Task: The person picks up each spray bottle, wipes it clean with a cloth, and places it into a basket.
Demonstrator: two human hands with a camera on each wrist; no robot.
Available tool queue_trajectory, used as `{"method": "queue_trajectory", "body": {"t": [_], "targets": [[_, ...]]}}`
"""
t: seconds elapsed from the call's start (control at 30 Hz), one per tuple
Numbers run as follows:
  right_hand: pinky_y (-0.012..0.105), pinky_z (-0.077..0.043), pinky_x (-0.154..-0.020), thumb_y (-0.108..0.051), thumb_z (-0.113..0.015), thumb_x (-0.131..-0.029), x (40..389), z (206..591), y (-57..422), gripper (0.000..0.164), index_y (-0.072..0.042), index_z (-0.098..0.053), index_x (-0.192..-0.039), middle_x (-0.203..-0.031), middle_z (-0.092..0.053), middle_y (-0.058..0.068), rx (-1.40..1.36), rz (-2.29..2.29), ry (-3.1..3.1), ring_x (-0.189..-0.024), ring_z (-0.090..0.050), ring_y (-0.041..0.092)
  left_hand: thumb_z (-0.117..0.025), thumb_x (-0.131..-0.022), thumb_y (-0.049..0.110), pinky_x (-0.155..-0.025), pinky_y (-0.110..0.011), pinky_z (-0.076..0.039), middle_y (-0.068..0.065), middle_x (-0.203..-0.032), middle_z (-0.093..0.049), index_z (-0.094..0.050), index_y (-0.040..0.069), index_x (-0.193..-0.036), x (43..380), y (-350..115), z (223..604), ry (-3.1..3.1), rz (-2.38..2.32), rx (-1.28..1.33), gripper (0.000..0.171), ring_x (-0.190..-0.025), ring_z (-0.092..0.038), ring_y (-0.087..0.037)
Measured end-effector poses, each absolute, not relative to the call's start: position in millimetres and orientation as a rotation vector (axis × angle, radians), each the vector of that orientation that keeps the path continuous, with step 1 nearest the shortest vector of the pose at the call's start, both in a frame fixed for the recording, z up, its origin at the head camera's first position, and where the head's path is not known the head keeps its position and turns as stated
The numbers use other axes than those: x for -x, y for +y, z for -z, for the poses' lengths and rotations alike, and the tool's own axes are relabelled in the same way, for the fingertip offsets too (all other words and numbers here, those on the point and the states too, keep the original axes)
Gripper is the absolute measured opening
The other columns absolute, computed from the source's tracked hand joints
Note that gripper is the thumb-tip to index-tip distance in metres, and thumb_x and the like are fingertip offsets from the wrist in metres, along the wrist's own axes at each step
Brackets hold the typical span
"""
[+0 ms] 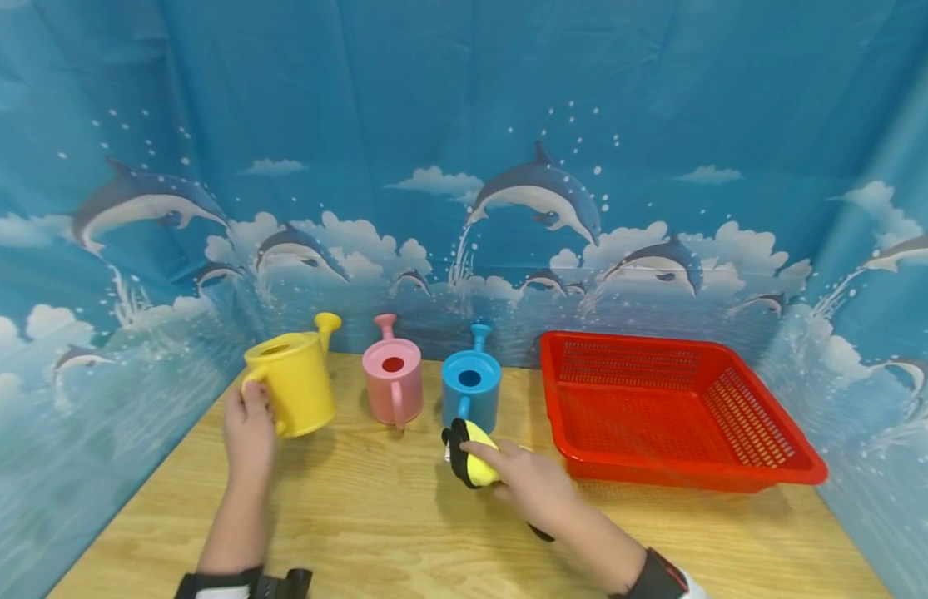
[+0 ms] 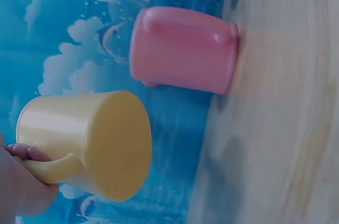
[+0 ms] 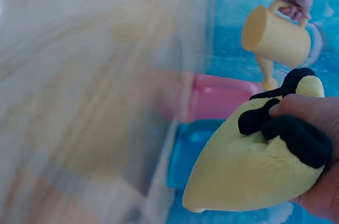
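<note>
Left hand [image 1: 248, 433] grips the handle of the yellow can [image 1: 293, 383], fingers curled round it. The can is lifted off the table [image 1: 374, 532] and tilted, spout pointing up and back; the left wrist view shows its flat base clear of the wood, with a shadow under it.

Right hand [image 1: 534, 487] holds a plush toy [image 1: 471, 453], yellow with black patches, fingers wrapped over its top. The toy sits just in front of the blue can [image 1: 471, 387], low over the table; cannot tell whether it touches the wood. In the right wrist view the toy fills the lower right, black parts under the fingers [image 3: 312, 113], with the yellow can and left hand visible beyond.

Pink can [image 1: 393, 381] stands upright on the table between the yellow and blue cans, handle toward the person, spout to the rear. Blue can also upright, same facing. The three cans make a row near the table's back edge.

Red basket [image 1: 733, 391], shallow and mesh-walled, lies on the table to the right of the blue can, close to the right hand but apart from it.

Backdrop [image 1: 464, 166]: blue cloth printed with dolphins and clouds, wrapping three sides. Dark straps on both wrists.
</note>
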State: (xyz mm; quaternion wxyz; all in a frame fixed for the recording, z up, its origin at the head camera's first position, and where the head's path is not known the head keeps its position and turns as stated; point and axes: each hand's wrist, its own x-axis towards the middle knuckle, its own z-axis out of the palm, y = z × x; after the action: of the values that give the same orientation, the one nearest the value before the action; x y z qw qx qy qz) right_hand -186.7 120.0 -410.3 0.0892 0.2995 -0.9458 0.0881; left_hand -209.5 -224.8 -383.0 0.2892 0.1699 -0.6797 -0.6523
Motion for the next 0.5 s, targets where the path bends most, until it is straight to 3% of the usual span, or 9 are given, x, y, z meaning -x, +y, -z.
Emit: {"method": "queue_trajectory", "body": {"t": [0.23, 0.5], "targets": [[0.018, -0.033, -0.044, -0.009, -0.081, -0.074, 177.4, 386.4, 137.0, 0.071, -0.032, -0.052, -0.134, -0.099, -0.066, 0.001, -0.821, -0.366, -2.658, -0.054, -0.043, 0.008, -0.034, -0.106, 0.026, -0.051, -0.014, -0.035, 0.01, -0.071, -0.043, -0.045, 0.012, -0.092, 199.0, -210.4, 366.5, -1.729, 1.804, -0.377, 0.022, -0.056, -0.038, -0.001], [0.016, -0.033, -0.045, -0.008, -0.085, -0.069, 171.8, 366.9, 153.9, 0.078, -0.031, -0.052, -0.136, -0.107, -0.066, 0.0, -0.667, -0.441, -2.544, -0.049, -0.035, 0.001, -0.037, -0.105, 0.031, -0.051, -0.015, -0.034, 0.006, -0.071, -0.043, -0.045, 0.01, -0.093, 182.9, -184.9, 345.2, -1.646, 1.935, -0.295, 0.025, -0.055, -0.036, -0.004]]}}
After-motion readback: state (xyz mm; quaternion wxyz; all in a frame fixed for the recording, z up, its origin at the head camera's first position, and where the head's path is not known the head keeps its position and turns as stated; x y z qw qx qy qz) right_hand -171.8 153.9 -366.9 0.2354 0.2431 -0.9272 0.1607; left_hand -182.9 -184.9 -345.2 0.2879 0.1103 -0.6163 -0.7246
